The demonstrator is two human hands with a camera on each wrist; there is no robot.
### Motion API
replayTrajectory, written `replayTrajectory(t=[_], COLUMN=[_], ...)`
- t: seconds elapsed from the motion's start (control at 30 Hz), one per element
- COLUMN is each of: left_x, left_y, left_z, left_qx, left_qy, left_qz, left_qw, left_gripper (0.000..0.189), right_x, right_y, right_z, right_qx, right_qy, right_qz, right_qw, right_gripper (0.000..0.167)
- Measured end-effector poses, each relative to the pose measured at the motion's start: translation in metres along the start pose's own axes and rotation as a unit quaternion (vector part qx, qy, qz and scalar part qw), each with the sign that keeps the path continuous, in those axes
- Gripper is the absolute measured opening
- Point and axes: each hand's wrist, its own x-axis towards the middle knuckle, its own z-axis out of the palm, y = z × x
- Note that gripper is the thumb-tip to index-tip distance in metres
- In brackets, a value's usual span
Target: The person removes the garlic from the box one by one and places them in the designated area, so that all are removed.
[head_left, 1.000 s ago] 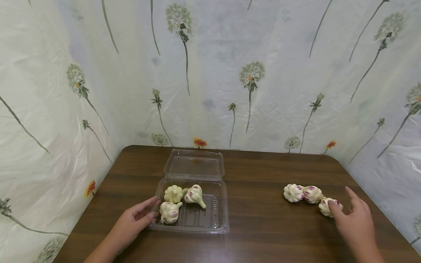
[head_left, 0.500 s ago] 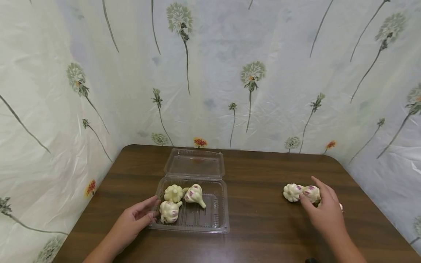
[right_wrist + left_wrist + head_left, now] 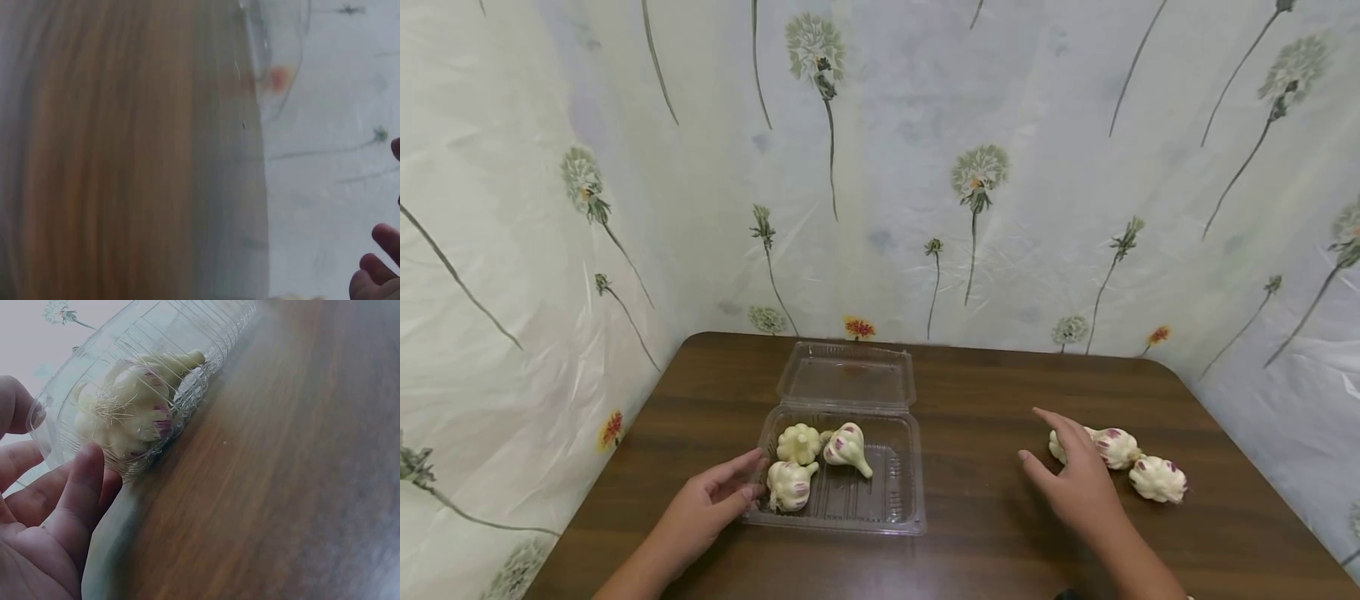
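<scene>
My left hand (image 3: 715, 496) holds the left rim of a clear plastic clamshell container (image 3: 904, 523), its fingers partly seen through the plastic. Three garlic bulbs lie inside: a pale one (image 3: 799, 443), a purple-streaked one (image 3: 847, 448) and another nearest my hand (image 3: 790, 485), whose roots show through the wall in the left wrist view. On the right, my right hand (image 3: 1071, 475) hovers with thumb and fingers spread, nothing between them. Behind it are a partly covered garlic bulb (image 3: 1056, 447), a second bulb (image 3: 1117, 448) and a third (image 3: 1157, 479), in a slanting row.
The container's lid (image 3: 848, 379) is folded back flat toward the far edge of the brown wooden table (image 3: 970, 417). Flower-printed sheeting (image 3: 887, 167) rises behind the table and along both sides. A small dark object (image 3: 1066, 595) shows at the bottom edge.
My right hand has moved left from the rightmost garlic bulb, across the row, to the row's left end, uncovering the right bulbs. My left hand has stayed at the container.
</scene>
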Motion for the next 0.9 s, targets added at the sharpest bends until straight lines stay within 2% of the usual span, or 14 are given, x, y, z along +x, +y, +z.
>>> replayTrajectory(t=[0.4, 0.63, 0.9], left_x=[-0.001, -0.001, -0.002], left_y=[0.004, 0.006, 0.004], left_z=[-0.001, -0.004, -0.002], left_qx=[0.011, 0.020, 0.016], left_qy=[0.001, 0.003, 0.002], left_qz=[-0.002, -0.009, -0.015], left_qw=[0.9999, 0.9998, 0.9998], left_gripper=[0.057, 0.058, 0.058], right_x=[0.000, -0.004, -0.010], right_y=[-0.036, -0.056, -0.078], right_z=[0.019, 0.029, 0.039], right_qx=[0.055, 0.109, 0.147], right_qy=[-0.042, -0.081, -0.102], right_qz=[-0.021, -0.028, -0.042], right_qw=[0.9974, 0.9902, 0.9829], right_gripper=[0.062, 0.061, 0.061])
